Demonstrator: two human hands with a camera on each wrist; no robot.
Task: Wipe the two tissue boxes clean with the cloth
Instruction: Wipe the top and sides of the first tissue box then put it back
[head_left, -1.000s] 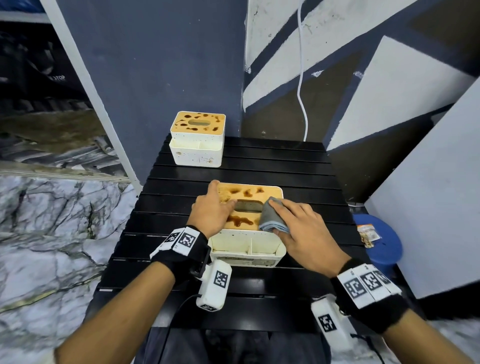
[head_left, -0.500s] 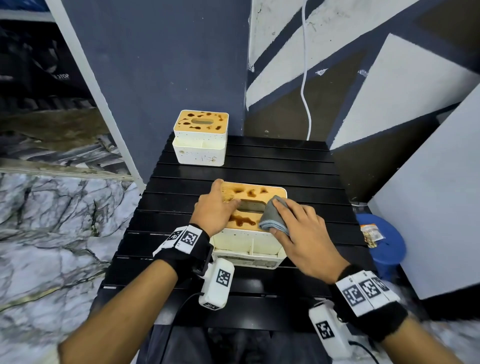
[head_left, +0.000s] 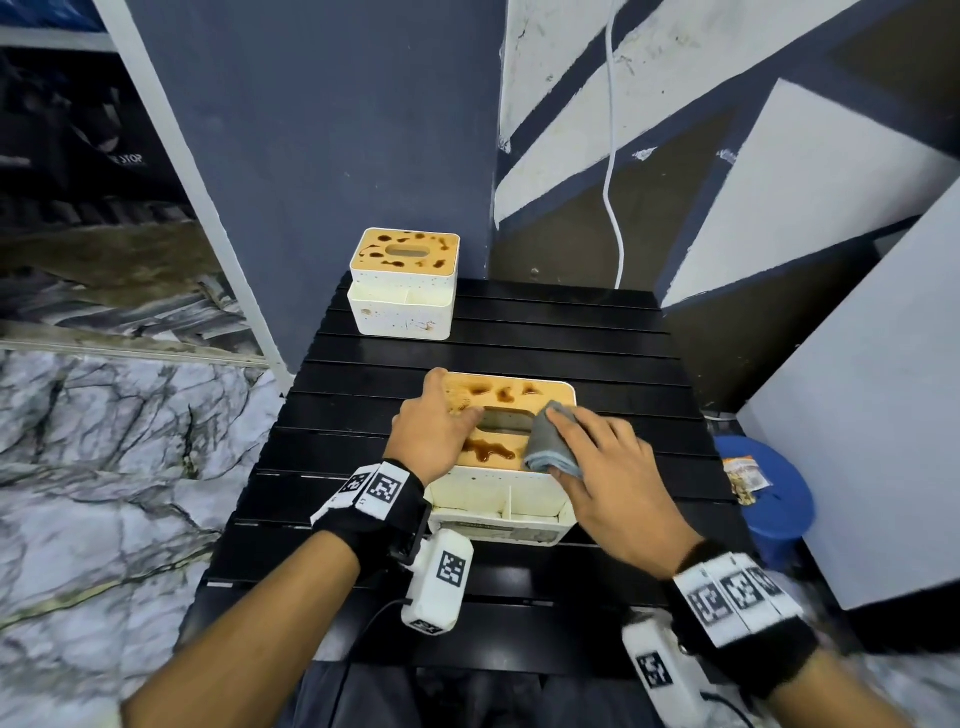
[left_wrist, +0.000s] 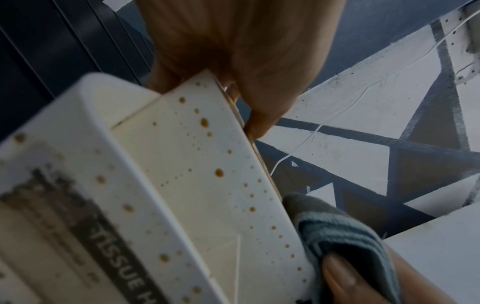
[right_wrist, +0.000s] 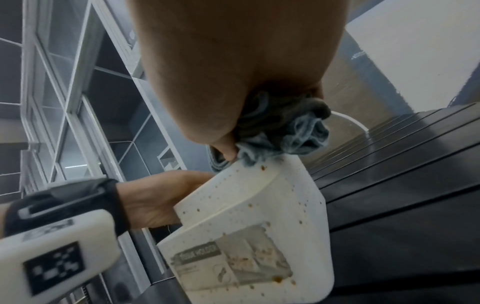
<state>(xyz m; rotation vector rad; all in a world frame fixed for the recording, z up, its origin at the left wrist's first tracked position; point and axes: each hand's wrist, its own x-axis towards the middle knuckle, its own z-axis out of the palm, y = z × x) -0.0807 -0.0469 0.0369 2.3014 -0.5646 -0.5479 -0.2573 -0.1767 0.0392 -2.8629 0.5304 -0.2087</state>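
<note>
So far: barely begun; brown stains cover most of the near tissue box (head_left: 501, 415) lid.
Left to do: far tissue box (head_left: 404, 283), at the table's (head_left: 571, 332) back edge, looks untouched.
Left hand (head_left: 431, 426): fingers curled over the near box's left edge, steadying it.
Right hand (head_left: 605, 467): presses the bunched grey cloth (head_left: 548, 444) onto the lid's right side, thumb pinching it.

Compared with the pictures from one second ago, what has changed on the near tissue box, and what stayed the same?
Almost nothing. The right hand still presses the grey cloth on the right side of the near tissue box lid; no clear shift shows. The left hand still grips its left edge. The brown stains and the far tissue box are unchanged.
</note>
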